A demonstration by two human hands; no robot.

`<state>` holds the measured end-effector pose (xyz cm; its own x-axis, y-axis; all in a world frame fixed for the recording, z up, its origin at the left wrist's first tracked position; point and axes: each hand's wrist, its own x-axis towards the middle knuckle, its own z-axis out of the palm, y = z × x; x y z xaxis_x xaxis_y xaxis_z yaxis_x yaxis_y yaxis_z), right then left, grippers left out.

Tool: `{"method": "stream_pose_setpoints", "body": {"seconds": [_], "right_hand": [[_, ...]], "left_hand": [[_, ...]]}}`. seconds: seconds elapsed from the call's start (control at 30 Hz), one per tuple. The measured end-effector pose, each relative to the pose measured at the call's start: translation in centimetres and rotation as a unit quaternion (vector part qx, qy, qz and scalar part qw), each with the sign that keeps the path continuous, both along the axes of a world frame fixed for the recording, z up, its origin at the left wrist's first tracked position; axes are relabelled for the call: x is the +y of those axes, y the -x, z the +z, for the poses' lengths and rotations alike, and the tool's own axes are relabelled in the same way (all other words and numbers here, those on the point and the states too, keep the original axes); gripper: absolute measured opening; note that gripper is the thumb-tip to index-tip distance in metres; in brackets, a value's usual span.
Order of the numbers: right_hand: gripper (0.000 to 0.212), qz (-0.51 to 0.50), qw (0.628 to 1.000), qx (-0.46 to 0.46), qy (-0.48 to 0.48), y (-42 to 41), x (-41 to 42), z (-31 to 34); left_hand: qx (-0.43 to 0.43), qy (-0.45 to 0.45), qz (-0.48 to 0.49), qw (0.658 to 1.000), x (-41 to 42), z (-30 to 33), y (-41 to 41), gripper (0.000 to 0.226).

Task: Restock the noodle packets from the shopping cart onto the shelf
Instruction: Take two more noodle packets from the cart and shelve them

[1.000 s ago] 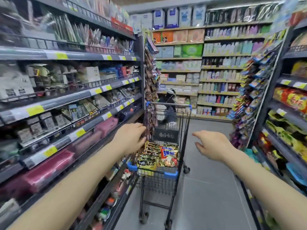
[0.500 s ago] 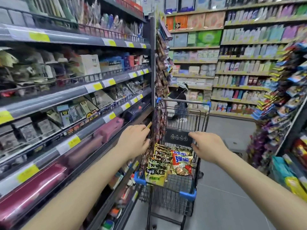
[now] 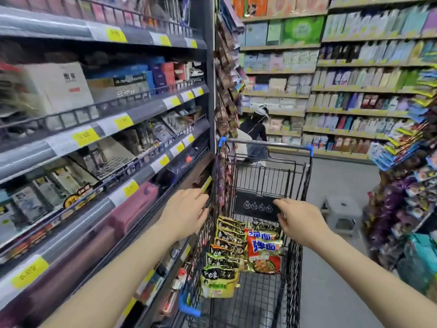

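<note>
A black wire shopping cart [image 3: 300, 185] with blue corner caps stands in the aisle right in front of me. In its basket lies a row of green, black and yellow noodle packets [image 3: 223, 254], with red and orange noodle packets [image 3: 264, 250] beside them. My left hand [image 3: 185, 214] reaches to the cart's left rim, fingers loosely bent, holding nothing that I can see. My right hand [image 3: 299, 222] hovers above the packets by the cart's black flap, fingers relaxed and empty. The dark shelf unit [image 3: 132, 119] runs along the cart's left side.
Strips of hanging snacks [image 3: 227, 91] dangle at the shelf's end, touching the cart. A crouching person [image 3: 256, 133] is beyond the cart. A grey stool [image 3: 343, 214] stands on the floor at right, near a rack of snack bags [image 3: 402, 162]. Stocked shelves line the back wall.
I have stepped closer to the cart and my view has turned left. Both hands moved forward over the cart; the right hand came in from the right to above the packets.
</note>
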<state>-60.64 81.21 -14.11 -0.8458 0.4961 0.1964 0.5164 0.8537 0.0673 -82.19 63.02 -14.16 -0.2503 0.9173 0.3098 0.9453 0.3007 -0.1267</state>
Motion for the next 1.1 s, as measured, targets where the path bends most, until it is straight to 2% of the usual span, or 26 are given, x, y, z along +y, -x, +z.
{"method": "stream_pose_setpoints", "body": {"seconds": [0.13,0.33,0.43,0.53,0.63,0.8,0.97,1.1], "right_hand": [[0.046,-0.014,1.000,-0.012,0.023,3.5,3.4,-2.2],[0.048,-0.061,0.997,-0.021,0.044,8.6,9.0,-5.3],[0.047,-0.085,0.995,-0.036,0.043,10.3,11.2,-7.5],[0.046,-0.120,0.991,-0.038,0.053,11.2,13.3,-10.7],[0.045,-0.150,0.986,-0.027,0.074,11.9,15.3,-14.2],[0.040,-0.196,0.969,-0.049,0.141,12.7,18.2,-23.0],[0.040,-0.281,0.924,-0.112,0.232,12.4,19.5,-33.6],[0.025,-0.333,0.889,-0.131,0.287,12.1,20.4,-40.6]], "left_hand": [[-0.002,0.005,-0.031,0.999,4.5,-1.8,4.4,0.032],[-0.004,0.026,-0.078,0.997,12.2,-4.7,10.9,0.035],[-0.020,0.039,-0.106,0.993,15.5,-6.8,13.0,0.043],[-0.026,0.037,-0.134,0.990,18.5,-9.9,14.5,0.034],[-0.034,0.036,-0.154,0.987,20.7,-13.7,15.5,0.035],[-0.041,0.032,-0.193,0.980,22.8,-21.1,16.6,0.031],[-0.057,0.083,-0.201,0.974,22.8,-28.4,17.9,0.043],[-0.064,0.106,-0.198,0.972,22.4,-31.9,18.5,0.044]]}}
